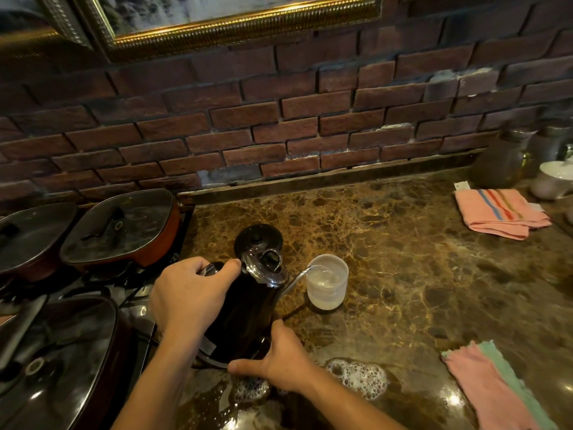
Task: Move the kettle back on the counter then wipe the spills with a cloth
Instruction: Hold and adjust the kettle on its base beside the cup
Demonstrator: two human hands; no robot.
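A black gooseneck kettle (pixel 248 308) is tilted forward over the brown marble counter (pixel 418 274), its thin spout reaching into a clear plastic cup (pixel 327 282) holding water. My left hand (pixel 186 296) grips the kettle's handle. My right hand (pixel 279 361) holds the kettle's bottom edge. The kettle's round black base (pixel 259 237) sits just behind it. Foamy spills (pixel 356 378) lie on the counter in front, by my right wrist. A pink and green cloth (pixel 496 386) lies at the front right.
A folded pink striped towel (pixel 499 212) lies at the back right, near a glass jar (pixel 499 162) and a white bowl (pixel 552 180). Lidded pans (pixel 121 228) crowd the stove at the left. A brick wall runs along the back.
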